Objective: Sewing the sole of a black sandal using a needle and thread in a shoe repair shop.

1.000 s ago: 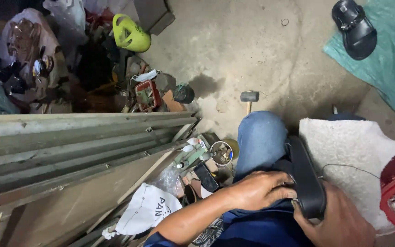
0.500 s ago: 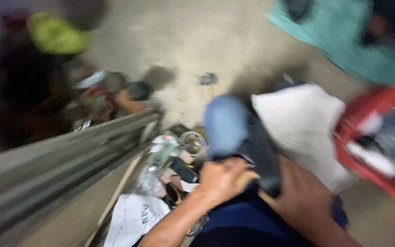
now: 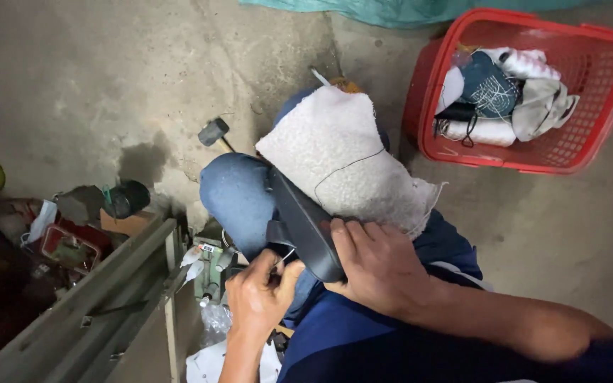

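A black sandal (image 3: 299, 220) lies across my knee in blue jeans (image 3: 239, 198). My right hand (image 3: 377, 266) grips the sandal's near end from the right. My left hand (image 3: 258, 292) pinches a thin needle or thread at the sandal's strap, fingers closed on it. A fluffy white cloth (image 3: 335, 159) lies over my other knee, with a dark thread trailing across it, right behind the sandal.
A red plastic basket (image 3: 604, 92) with spools of thread and cloth stands at the upper right. A hammer (image 3: 214, 132) lies on the concrete floor beyond my knee. Grey wooden boards (image 3: 108, 298), small tins and clutter fill the left side.
The view has swung to the right, so the red basket is now in full sight. My left hand has moved from the top of the sandal to pinching at its strap.
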